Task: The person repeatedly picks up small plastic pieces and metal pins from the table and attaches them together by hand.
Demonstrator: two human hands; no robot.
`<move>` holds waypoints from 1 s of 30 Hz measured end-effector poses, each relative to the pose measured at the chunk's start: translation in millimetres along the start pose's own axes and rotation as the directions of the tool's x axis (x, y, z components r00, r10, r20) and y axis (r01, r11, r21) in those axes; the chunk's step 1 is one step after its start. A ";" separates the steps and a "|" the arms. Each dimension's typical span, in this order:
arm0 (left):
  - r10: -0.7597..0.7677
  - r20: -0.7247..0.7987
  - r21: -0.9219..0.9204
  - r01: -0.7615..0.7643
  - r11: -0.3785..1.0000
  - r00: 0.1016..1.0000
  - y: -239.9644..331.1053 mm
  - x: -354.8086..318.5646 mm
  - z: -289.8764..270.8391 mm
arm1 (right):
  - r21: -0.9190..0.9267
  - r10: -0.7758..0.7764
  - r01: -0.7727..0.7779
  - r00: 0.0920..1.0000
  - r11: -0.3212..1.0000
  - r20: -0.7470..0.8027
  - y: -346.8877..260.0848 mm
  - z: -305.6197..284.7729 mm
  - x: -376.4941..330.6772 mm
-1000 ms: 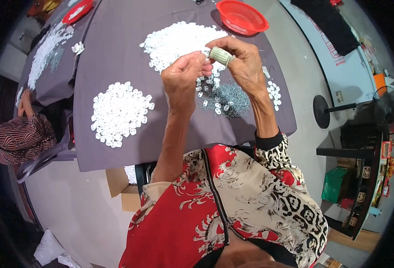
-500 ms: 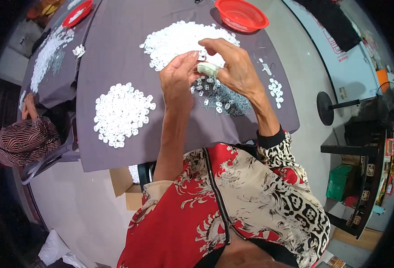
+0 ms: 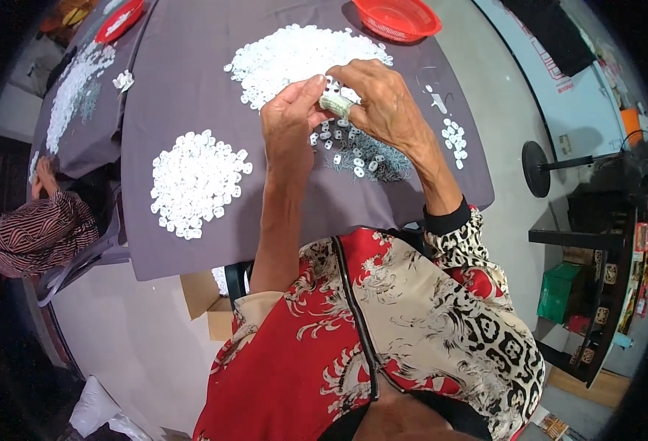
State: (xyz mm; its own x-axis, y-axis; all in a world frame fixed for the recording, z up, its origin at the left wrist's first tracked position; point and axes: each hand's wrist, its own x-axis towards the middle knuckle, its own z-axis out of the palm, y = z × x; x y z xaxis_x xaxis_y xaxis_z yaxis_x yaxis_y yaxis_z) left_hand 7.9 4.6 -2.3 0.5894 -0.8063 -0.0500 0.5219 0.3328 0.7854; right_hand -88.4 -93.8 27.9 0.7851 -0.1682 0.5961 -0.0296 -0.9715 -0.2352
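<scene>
My hands meet over the table's far middle. The fingers of my left hand (image 3: 289, 110) are closed in a pinch at a small white plastic piece (image 3: 331, 84), partly hidden by the fingertips. From the other side my right hand (image 3: 384, 99) bends its fingers in toward the same spot. A pale green ribbed wrap (image 3: 336, 105) covers the end of its thumb. Whatever its fingertips grip is too small to make out. Below the hands lies a heap of thin grey bits (image 3: 383, 162) with several white pieces among them. Behind them spreads a large pile of white pieces (image 3: 280, 62).
Another white pile (image 3: 195, 184) lies at left, a small group (image 3: 454, 143) at right. A red basket (image 3: 397, 20) stands at the far edge. A co-worker (image 3: 41, 228) sits left at another table (image 3: 92, 151). An open cardboard box (image 3: 199, 294) is below the front edge.
The view has shifted slightly. My hands have drawn a little closer together, and the wrapped thumb has come nearer my left fingertips.
</scene>
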 end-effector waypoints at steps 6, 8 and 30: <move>0.019 -0.039 0.025 -0.018 1.000 0.999 -4.2 1.2 -2.6 | 0.006 -0.019 0.019 0.999 1.000 -0.027 3.7 8.5 -2.5; 0.024 -0.041 0.022 -0.023 0.999 0.999 -4.7 0.8 -1.4 | 0.002 -0.036 0.036 0.999 0.999 -0.032 4.7 8.9 -3.2; 0.035 -0.028 0.043 -0.034 0.998 0.999 -16.3 9.7 -7.7 | -0.037 -0.057 0.060 0.995 0.998 0.077 10.5 10.7 -4.6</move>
State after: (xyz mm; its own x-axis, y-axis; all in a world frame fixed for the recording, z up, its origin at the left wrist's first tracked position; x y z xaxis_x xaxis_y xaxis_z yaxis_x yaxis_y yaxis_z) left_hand 9.8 -4.9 -20.3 0.6243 -0.7801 -0.0400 0.4745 0.3381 0.8128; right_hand -85.6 -101.5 14.5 0.8307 -0.0996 0.5478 -0.0055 -0.9853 -0.1708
